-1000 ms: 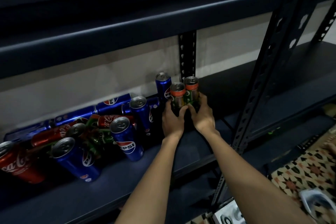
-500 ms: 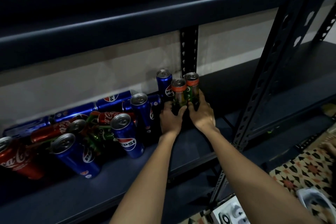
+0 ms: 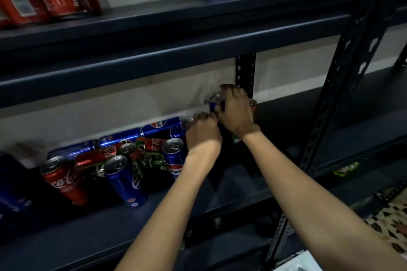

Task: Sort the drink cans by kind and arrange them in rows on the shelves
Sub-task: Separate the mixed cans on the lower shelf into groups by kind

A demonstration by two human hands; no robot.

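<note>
we find the right hand [image 3: 235,112] clamped over an upright blue metal can [image 3: 214,103] at the shelf's [image 3: 66,233] back edge; left hand [image 3: 203,132] curled on a neighbouring can top [image 3: 188,122].

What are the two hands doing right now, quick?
Left hand: fingers curled round a can top, gripping it.
Right hand: fingers curled round a blue can, holding it.

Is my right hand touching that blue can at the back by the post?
Touching. The head view shows the right hand draped over the top of the upright blue can, its fingers wrapped round the can's rim and side with no gap.
</note>
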